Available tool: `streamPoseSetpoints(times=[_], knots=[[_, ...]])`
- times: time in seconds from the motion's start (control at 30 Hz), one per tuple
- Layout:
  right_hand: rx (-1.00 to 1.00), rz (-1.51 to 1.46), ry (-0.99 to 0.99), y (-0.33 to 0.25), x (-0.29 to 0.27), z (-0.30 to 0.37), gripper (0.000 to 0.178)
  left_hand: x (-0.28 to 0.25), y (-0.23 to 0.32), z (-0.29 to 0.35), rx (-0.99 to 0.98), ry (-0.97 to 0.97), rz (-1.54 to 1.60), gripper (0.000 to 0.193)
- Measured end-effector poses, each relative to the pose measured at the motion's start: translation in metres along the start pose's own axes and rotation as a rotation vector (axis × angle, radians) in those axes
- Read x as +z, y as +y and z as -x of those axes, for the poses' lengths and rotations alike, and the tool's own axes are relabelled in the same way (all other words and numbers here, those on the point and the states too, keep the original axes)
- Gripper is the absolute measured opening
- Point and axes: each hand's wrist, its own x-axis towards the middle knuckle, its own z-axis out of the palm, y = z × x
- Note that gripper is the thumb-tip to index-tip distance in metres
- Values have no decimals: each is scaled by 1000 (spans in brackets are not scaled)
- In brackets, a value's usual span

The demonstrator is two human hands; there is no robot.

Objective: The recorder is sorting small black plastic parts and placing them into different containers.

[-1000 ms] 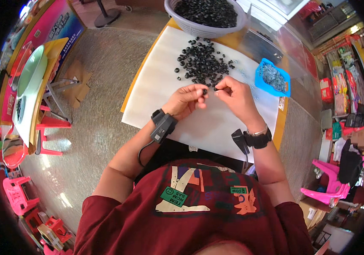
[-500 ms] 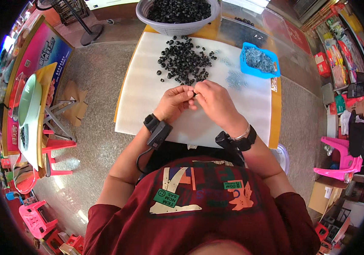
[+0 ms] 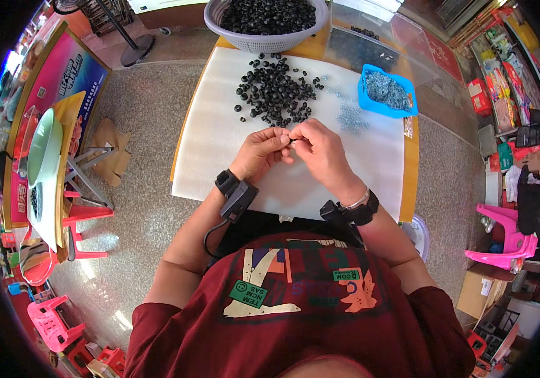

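Observation:
My left hand (image 3: 263, 151) and my right hand (image 3: 318, 148) meet fingertip to fingertip over the near middle of the white sheet (image 3: 219, 164). Between them a small black piece (image 3: 292, 142) shows, partly hidden by the fingers. Both hands are closed in a pinch around it. Just beyond my fingers lies a spread pile of round black pieces (image 3: 276, 91). To its right, small shiny clear pieces (image 3: 350, 118) are scattered on the sheet. A blue plastic basket (image 3: 365, 104) holds more of these shiny pieces.
A grey basket (image 3: 263, 44) full of black pieces stands at the table's far edge. The yellow table edge (image 3: 410, 189) runs along the right. Red stools (image 3: 84, 217) and a board stand left; a pink chair (image 3: 503, 236) and shelves stand right.
My right fingers have shifted slightly around the small black piece. The left hand stays nearly in place, and the whole view has moved a little.

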Motion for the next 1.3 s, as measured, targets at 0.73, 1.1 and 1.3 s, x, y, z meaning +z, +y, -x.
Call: streamPoseSetpoints(times=[0.73,1.1,1.3], knots=[[-86,78,-39,7,-1,5,10,1,0,1,-23,-25,-155,27],[-10,11,-35,6,3,5,17,-1,-4,1,-44,33,-124,28],[-103,122,-56,6,1,3,18,9,0,4,12,57,-232,28]])
